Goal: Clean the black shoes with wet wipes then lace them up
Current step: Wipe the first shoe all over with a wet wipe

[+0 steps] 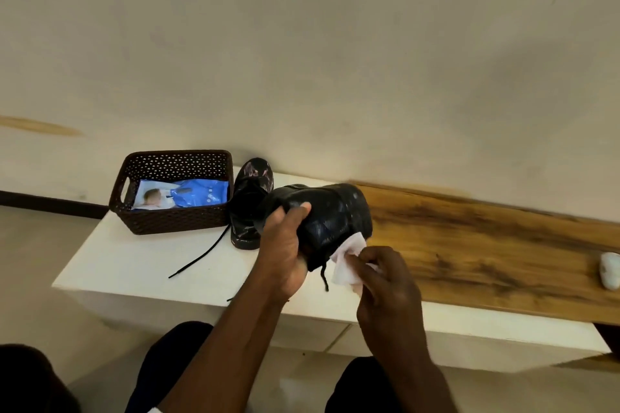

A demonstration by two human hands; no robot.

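Note:
My left hand [285,245] grips a black shoe [330,218] and holds it up above the white table top [134,265], thumb over its upper. My right hand [385,282] pinches a white wet wipe [349,261] against the shoe's lower edge. A lace end [324,277] dangles from the held shoe. The second black shoe [250,204] stands on the table behind, toe pointing away. A loose black lace [201,256] trails from it across the table.
A dark brown perforated basket [174,221] at the table's back left holds a blue wet wipes pack [188,196]. A wood-grain board [486,245] runs to the right, with a small white object [610,273] at its far end. A wall is close behind.

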